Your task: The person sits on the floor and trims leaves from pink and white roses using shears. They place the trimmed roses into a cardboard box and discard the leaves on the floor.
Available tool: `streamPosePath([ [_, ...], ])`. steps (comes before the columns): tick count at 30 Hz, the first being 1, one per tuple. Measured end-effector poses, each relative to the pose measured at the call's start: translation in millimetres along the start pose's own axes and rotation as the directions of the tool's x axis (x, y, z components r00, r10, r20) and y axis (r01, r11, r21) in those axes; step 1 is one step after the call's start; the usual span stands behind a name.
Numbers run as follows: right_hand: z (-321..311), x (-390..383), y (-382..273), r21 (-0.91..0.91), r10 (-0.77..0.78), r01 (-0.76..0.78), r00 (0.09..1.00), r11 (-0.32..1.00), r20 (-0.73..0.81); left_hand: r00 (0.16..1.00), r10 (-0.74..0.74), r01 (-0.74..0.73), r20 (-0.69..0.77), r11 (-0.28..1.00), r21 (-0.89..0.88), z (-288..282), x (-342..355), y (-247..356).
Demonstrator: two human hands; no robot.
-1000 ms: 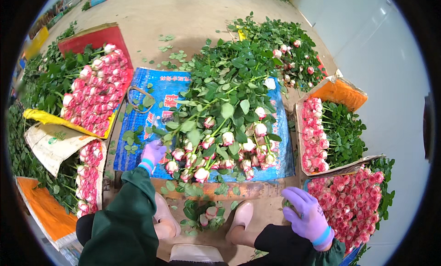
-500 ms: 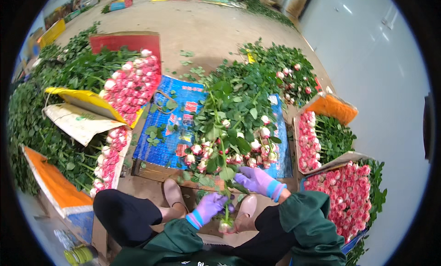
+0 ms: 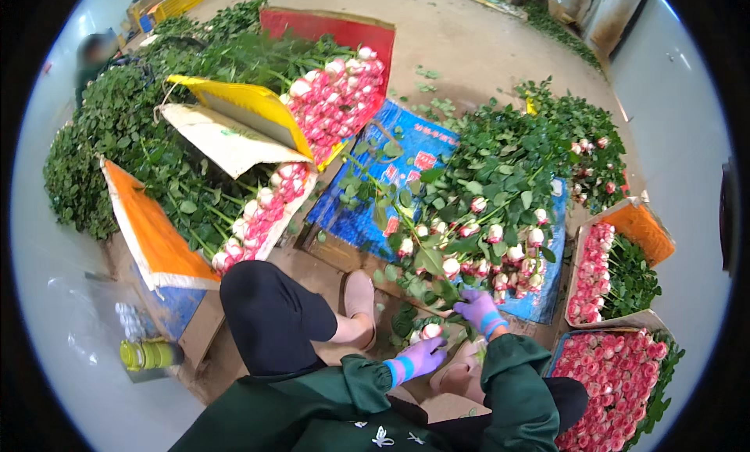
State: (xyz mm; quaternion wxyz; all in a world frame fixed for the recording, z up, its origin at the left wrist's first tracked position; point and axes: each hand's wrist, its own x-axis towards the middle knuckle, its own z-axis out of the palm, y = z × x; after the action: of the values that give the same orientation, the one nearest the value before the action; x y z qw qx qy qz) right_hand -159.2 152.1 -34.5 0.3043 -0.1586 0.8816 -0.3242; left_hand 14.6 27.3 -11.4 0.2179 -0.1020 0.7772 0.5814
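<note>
I crouch in front of a loose pile of pink-and-white roses lying on a blue printed sheet. My left hand, in a purple glove, is closed on a single rose just below its bud. My right hand, also in a purple glove, is closed on the leafy stem of the same rose at the near edge of the pile. The two hands are close together over my feet.
Wrapped rose bundles lie to the left and in a red box. Cardboard-wrapped bundles and a full box of roses sit at right. A green bottle stands lower left. Another person is far left.
My hands, apart a second ago with the left at the pile and the right by the right-hand box, have come together on one rose. My view has swung left.
</note>
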Motion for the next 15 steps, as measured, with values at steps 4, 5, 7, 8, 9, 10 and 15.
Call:
streamPosePath([
  [4,-12.1,-6.5,41.0,-0.125,0.143,-0.134,0.988,0.983,0.063,0.960,0.098,-0.038,0.264,0.974,-0.224,-24.7,-50.8,30.3],
  [5,-11.7,-6.0,40.2,-0.185,0.147,-0.129,0.985,0.974,0.088,0.962,0.079,-0.032,0.261,0.983,-0.182,-28.3,-55.3,25.8],
  [7,4.5,3.4,61.8,-0.243,0.123,-0.093,0.986,0.966,0.110,0.965,0.042,-0.017,0.258,0.995,-0.100,-28.2,-62.5,17.1],
  [8,8.8,3.5,58.6,-0.285,0.123,-0.086,0.986,0.955,0.114,0.986,0.047,-0.042,0.163,0.998,-0.039,-19.2,-59.1,1.3],
  [9,13.3,8.2,53.3,-0.331,0.120,-0.074,0.985,0.941,0.121,0.989,-0.028,0.024,0.145,0.999,0.028,-19.2,-54.1,1.8],
  [10,22.3,11.7,57.7,-0.400,0.158,-0.099,0.981,0.911,0.117,0.989,-0.060,0.063,0.135,0.998,-0.015,-19.6,-50.7,3.5],
  [15,48.0,24.7,68.1,-0.530,0.215,-0.120,0.969,0.839,0.120,0.995,-0.058,0.064,0.077,0.995,-0.076,-20.7,-35.6,10.3],
])
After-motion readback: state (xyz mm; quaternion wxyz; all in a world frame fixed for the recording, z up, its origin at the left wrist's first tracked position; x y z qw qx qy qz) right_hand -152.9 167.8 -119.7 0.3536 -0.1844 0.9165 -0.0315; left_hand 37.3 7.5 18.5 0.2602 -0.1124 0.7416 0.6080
